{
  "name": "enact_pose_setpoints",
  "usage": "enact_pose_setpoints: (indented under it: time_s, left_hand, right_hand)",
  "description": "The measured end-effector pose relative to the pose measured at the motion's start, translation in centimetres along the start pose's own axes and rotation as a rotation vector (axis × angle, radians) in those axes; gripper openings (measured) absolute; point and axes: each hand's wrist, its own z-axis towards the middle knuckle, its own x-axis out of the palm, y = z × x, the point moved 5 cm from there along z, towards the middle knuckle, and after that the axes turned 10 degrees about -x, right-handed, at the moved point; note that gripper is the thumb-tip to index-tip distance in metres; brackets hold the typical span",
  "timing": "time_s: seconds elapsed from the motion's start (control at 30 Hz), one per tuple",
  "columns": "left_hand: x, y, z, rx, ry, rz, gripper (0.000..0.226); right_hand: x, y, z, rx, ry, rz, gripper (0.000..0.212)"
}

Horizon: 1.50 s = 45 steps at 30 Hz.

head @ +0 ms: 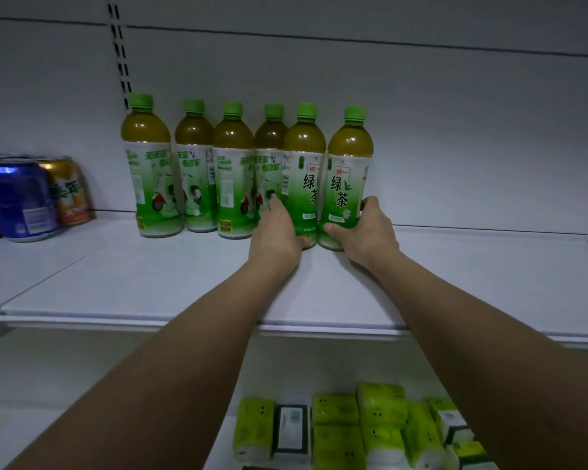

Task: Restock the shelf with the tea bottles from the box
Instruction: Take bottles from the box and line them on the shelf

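Note:
Several green-capped tea bottles stand upright in a row at the back of the white shelf [150, 276]. My left hand [279, 232] wraps the base of one tea bottle [302, 164]. My right hand [364, 228] grips the base of the rightmost tea bottle [348, 164]. Both held bottles rest on the shelf, side by side and touching. Other tea bottles [231, 164] stand to their left. The box is out of sight.
A blue can [21, 198] and an orange-gold can [70, 191] stand at the shelf's left end. Green tissue packs [364, 425] lie on the lower shelf. Bare shelf stretches to the right of the bottles. A slotted upright [119, 45] runs up the back panel.

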Motion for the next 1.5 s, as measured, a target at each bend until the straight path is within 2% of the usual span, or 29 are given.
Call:
enact_pose_setpoints:
  time_s: [0.13, 0.37, 0.6, 0.73, 0.83, 1.3, 1.5]
  left_hand:
    - [0.0, 0.3, 0.1, 0.013, -0.063, 0.008, 0.091]
    - [-1.0, 0.0, -0.8, 0.030, -0.096, -0.056, 0.072]
    - [-0.9, -0.9, -1.5, 0.118, -0.141, 0.112, 0.052]
    - [-1.0, -1.0, -1.7, 0.137, -0.161, 0.140, 0.042]
    - [-0.6, -1.1, -1.6, 0.171, -0.107, 0.161, 0.033]
    - [-0.3, -1.3, -1.6, 0.213, -0.096, 0.210, 0.027]
    - [-2.1, -1.5, -4.3, 0.209, -0.096, 0.288, 0.028]
  right_hand:
    - [0.9, -0.5, 0.9, -0.010, -0.070, 0.012, 0.053]
    - [0.7, -0.6, 0.4, 0.018, -0.104, 0.053, 0.046]
    - [-0.1, -1.5, 0.0, 0.061, -0.196, 0.089, 0.048]
    - [0.0, -1.3, 0.1, 0.048, -0.185, 0.099, 0.049]
    - [0.2, -1.2, 0.2, 0.051, -0.160, 0.103, 0.049]
    - [0.4, -1.6, 0.5, 0.025, -0.141, 0.127, 0.046]
    - [-1.7, 1.0, -2.9, -0.029, -0.133, 0.023, 0.041]
